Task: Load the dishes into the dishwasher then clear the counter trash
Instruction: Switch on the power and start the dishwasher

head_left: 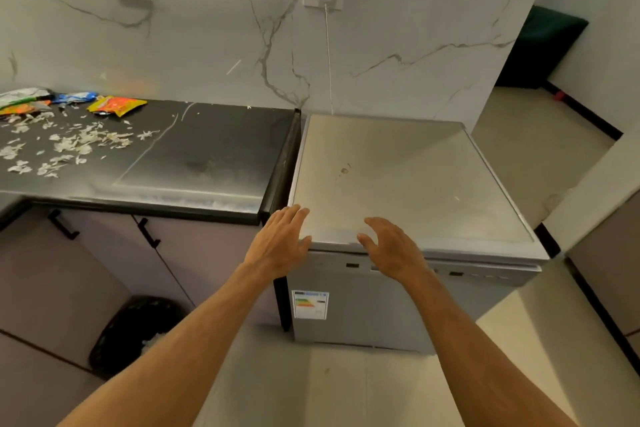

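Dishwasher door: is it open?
No: the dishwasher door sits closed under its top, with the left hand and right hand open at the front edge.

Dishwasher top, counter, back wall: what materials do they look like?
Dishwasher top: likely brushed or painted silver metal, matte with soft sheen. Counter: dark polished stone, probably granite, since it mirrors the light. Back wall: white marble or marble-look tile, grey veins; which one cannot be told.

A black counter, silver dishwasher, grey-veined white marble wall, and orange-yellow wrapper are seen.
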The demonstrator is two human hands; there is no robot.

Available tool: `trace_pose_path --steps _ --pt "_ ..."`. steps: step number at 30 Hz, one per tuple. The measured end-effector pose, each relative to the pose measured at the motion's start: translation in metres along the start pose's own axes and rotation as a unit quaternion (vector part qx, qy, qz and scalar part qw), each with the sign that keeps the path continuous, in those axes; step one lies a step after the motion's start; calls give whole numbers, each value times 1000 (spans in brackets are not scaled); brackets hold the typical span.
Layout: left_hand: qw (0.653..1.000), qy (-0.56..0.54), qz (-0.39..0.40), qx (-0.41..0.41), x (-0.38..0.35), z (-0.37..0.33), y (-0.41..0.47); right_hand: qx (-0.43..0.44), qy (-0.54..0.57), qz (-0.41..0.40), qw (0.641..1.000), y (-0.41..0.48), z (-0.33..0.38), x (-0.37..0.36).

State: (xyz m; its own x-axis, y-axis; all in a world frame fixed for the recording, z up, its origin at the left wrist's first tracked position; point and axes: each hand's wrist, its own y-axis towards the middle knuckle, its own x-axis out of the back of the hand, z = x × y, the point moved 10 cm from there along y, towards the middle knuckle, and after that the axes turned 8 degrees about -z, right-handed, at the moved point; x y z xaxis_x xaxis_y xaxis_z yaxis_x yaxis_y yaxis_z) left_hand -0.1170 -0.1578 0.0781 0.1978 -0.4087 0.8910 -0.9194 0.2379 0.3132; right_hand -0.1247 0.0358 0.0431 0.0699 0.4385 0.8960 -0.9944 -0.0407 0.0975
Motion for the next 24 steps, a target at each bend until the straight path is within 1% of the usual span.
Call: trace_pose_path --steps 3,6,9,13,16,19,22,24 --pt "999 1 25 19 -26 10 -17 -4 0 -9 1000 -10 -16 -11" --pt "998 22 54 25 -60 22 -22 14 -20 -27 999 -7 -26 -23" --pt "997 49 60 -5 -87 29 -15 29 -27 -53 998 4 -32 -38" --pt "995 68 58 -54 -120 41 3 58 -16 -119 991 13 -38 -61" --pt "991 93 25 -90 -138 52 7 108 -26 -163 980 9 -42 -81" --pt "985 116 -28 -123 -146 54 5 151 -37 -224 962 2 -45 -88" --pt "981 115 -86 -134 -148 56 4 177 -50 -286 940 3 -44 -89" --pt "977 117 -112 -142 -149 58 4 194 -72 -305 930 7 -46 -91"
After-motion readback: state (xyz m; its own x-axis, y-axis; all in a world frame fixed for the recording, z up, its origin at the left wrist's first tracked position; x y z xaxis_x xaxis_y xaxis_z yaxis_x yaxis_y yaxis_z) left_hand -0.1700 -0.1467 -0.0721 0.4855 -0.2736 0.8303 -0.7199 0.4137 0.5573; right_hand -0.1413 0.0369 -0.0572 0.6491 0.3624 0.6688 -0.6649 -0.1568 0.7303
